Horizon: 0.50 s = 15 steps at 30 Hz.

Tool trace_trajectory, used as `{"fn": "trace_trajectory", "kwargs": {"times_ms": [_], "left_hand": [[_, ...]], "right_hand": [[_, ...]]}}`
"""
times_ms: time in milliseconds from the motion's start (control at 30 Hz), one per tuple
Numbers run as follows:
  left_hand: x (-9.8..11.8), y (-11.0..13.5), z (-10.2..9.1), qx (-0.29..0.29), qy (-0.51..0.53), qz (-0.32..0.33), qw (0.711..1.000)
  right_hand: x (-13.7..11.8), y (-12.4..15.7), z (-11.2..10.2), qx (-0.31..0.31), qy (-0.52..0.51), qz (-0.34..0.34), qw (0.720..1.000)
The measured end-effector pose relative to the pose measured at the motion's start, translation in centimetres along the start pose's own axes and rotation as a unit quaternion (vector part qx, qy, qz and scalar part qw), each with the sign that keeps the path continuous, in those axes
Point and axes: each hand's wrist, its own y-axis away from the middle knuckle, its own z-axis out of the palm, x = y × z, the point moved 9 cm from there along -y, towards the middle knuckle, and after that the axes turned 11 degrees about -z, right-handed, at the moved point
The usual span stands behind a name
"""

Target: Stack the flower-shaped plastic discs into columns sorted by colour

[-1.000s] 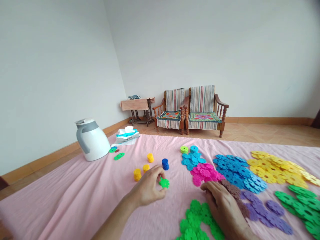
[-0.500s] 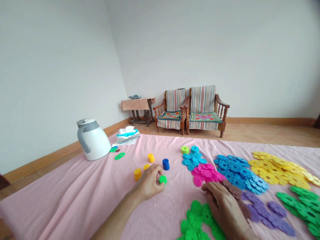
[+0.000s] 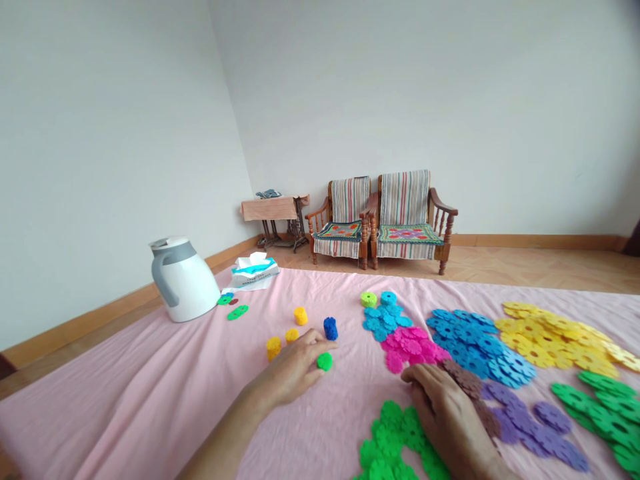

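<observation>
My left hand (image 3: pixel 295 367) is open at the middle of the cloth, its index finger stretched over a small stack of bright green flower-shaped discs (image 3: pixel 325 362) and the thumb below it. The green stack stands between the fingers; any contact is too small to make out. Behind it is a dark blue disc stack (image 3: pixel 331 328), and several yellow stacks (image 3: pixel 273 347) stand to the left. My right hand (image 3: pixel 445 407) rests loosely on the cloth, fingers slightly bent, beside brown discs (image 3: pixel 463 378), pink discs (image 3: pixel 413 347) and a green pile (image 3: pixel 387 437). Nothing shows in it.
A white and grey jug (image 3: pixel 187 283) and a tissue pack (image 3: pixel 255 269) stand at the back left. Blue (image 3: pixel 467 343), yellow (image 3: pixel 550 333), purple (image 3: pixel 530 423) and green discs (image 3: pixel 607 413) lie in piles on the right of the pink cloth (image 3: pixel 165 400).
The fingers of my left hand have straightened and spread around the green stack, which stays in about the same spot. My right hand has hardly moved.
</observation>
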Motion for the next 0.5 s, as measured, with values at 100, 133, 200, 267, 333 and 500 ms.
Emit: {"fn": "trace_trajectory", "kwargs": {"times_ms": [100, 133, 200, 267, 333, 500], "left_hand": [[0.3, 0.3, 0.2, -0.023, -0.025, 0.005, 0.999], [0.3, 0.4, 0.4, -0.028, -0.034, 0.004, 0.999], [0.3, 0.3, 0.7, -0.033, -0.044, 0.0, 0.998], [0.2, 0.2, 0.9, -0.035, -0.047, -0.001, 0.998], [0.1, 0.1, 1.0, -0.035, -0.047, 0.0, 0.998], [0.2, -0.1, 1.1, -0.043, -0.036, -0.001, 0.998]], "right_hand": [[0.0, 0.0, 0.0, -0.001, 0.003, 0.0, 1.0], [0.0, 0.0, 0.0, 0.0, 0.004, 0.0, 1.0], [0.0, 0.1, -0.1, 0.003, 0.009, -0.002, 1.0], [-0.1, 0.1, -0.1, 0.006, 0.012, -0.003, 1.0], [0.0, 0.1, -0.1, 0.008, 0.014, -0.004, 1.0], [0.0, 0.1, -0.1, 0.008, 0.012, -0.008, 1.0]]}}
